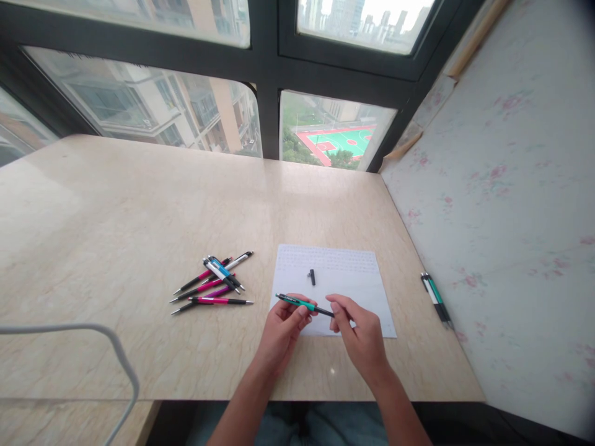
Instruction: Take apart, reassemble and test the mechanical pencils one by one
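L fingers (305,321) curled w/ thumb (296,316) on top; R fingers (344,302) bent, just beside; both forearms (245,396) fwd, angled in

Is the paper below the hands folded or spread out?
Spread: the paper lies flat on the tabletop beneath the green pen, lines of writing showing.

Green and black pen (307,305), slightly aslant, above white paper (341,284).

Held pen (304,303): smooth plastic, lightly glossy
Small black piece (313,277): plastic, rather matt
Paper (289,272): thin, smooth, matt
Piled pens (211,301): shiny coloured plastic
Surface (116,217): stone-look, smooth, polished, softly reflective
Wall (515,223): matt printed wallpaper, torn rough near the window frame (269,80)
Window frame: dark, smooth, metal-looking
Cable (118,350): smooth, matt, plastic-looking
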Available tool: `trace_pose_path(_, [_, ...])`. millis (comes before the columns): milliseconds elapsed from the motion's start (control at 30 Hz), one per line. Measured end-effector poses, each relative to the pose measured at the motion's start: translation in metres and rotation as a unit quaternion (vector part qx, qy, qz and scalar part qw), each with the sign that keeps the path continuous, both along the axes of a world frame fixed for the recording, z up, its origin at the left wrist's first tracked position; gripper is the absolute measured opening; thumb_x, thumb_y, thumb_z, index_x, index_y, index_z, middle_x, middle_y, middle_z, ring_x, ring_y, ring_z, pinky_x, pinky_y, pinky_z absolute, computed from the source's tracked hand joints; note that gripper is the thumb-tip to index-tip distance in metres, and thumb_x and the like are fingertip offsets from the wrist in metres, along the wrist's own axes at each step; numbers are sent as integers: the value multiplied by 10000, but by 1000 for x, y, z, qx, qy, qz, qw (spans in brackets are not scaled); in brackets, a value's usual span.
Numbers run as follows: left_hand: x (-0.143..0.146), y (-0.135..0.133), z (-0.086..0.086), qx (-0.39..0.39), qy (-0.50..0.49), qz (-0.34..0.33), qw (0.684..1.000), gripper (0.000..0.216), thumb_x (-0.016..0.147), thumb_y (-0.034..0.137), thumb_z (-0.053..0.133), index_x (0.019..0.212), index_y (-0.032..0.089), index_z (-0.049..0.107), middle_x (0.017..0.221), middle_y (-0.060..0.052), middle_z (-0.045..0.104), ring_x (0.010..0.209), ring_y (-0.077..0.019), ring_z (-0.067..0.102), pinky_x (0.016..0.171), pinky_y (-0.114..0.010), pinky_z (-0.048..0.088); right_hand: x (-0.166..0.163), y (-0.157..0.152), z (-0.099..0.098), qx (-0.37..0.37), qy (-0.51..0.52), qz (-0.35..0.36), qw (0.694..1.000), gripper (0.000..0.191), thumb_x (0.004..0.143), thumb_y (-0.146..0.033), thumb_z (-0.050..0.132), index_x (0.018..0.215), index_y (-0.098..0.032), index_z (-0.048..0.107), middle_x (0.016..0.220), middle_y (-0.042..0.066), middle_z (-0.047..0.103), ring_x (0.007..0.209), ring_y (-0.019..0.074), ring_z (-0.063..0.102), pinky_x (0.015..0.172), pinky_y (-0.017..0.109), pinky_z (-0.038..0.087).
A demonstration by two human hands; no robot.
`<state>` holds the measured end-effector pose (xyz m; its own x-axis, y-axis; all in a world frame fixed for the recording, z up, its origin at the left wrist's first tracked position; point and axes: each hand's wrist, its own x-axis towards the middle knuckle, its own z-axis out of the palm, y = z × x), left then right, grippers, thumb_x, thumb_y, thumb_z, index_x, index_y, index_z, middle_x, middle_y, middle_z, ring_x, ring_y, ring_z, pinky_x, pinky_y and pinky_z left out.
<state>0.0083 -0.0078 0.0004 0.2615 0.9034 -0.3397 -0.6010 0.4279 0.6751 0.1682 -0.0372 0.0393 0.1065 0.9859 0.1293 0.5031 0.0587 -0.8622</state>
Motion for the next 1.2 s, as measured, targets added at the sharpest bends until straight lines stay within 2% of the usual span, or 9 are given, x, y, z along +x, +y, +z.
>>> trace_pose_path(200, [0,1,0,-8,-8,22,1000,179,738,214,787,888,159,707,903,-56,714,800,-133,656,720,-211,503,-1,-2,0,-12,32,25,999,173,894,-315,580,1004,-187,617,821,37,699,695,155,654,659,250,525])
trace_pose_path(267, [-1,1,0,-10,-7,23,1000,178,737,217,787,885,158,707,898,-55,716,792,-130,656,717,-209,502,-1,-2,0,-22,29,37,999,149,917,-316,543,895,-190,620,773,30,701,671,150,653,645,243,514])
trace_pose_path(400, [0,1,-1,-9,-7,14,1000,188,730,221,795,885,160,710,890,-52,726,785,-130,661,730,-217,501,1,0,0,-42,-5,53,998,385,984,-355,415,683,-189,588,588,1,632,540,125,594,587,236,466])
trace_pose_path(600, [1,1,1,-7,-2,15,1000,195,717,221,804,880,163,715,892,-50,725,793,-134,656,745,-227,496,2,1,0,-18,-23,35,999,203,917,-369,527,931,-183,607,795,38,679,668,150,625,591,233,483])
trace_pose_path(667, [1,1,3,-5,-2,13,1000,180,723,219,797,873,164,714,886,-50,725,786,-134,654,739,-227,494,2,0,0,-19,-40,38,998,208,929,-355,503,853,-188,601,765,29,666,651,147,613,605,239,478])
trace_pose_path(767, [1,1,3,-5,4,8,1000,181,719,223,800,867,166,712,882,-54,729,790,-145,657,756,-248,496,2,0,0,-34,-45,57,997,376,984,-351,392,703,-194,587,643,8,631,584,136,588,600,244,455])
trace_pose_path(967, [1,1,0,-2,11,7,1000,209,705,242,809,871,165,708,899,-56,721,806,-154,654,760,-262,494,4,0,-1,-24,-30,31,999,173,919,-350,520,879,-193,581,794,29,660,719,163,627,630,241,473])
trace_pose_path(1133, [2,1,2,-2,19,-2,1000,193,717,237,801,866,160,708,872,-60,724,804,-158,653,768,-267,492,5,0,-2,-57,-47,53,996,373,990,-338,385,699,-194,569,638,4,626,596,140,591,609,248,439])
trace_pose_path(1200, [2,1,3,-5,19,3,1000,200,711,239,805,868,160,709,870,-61,725,796,-159,654,767,-270,492,5,0,-3,-56,-40,48,996,338,984,-349,401,753,-193,593,681,12,646,632,147,608,601,243,442])
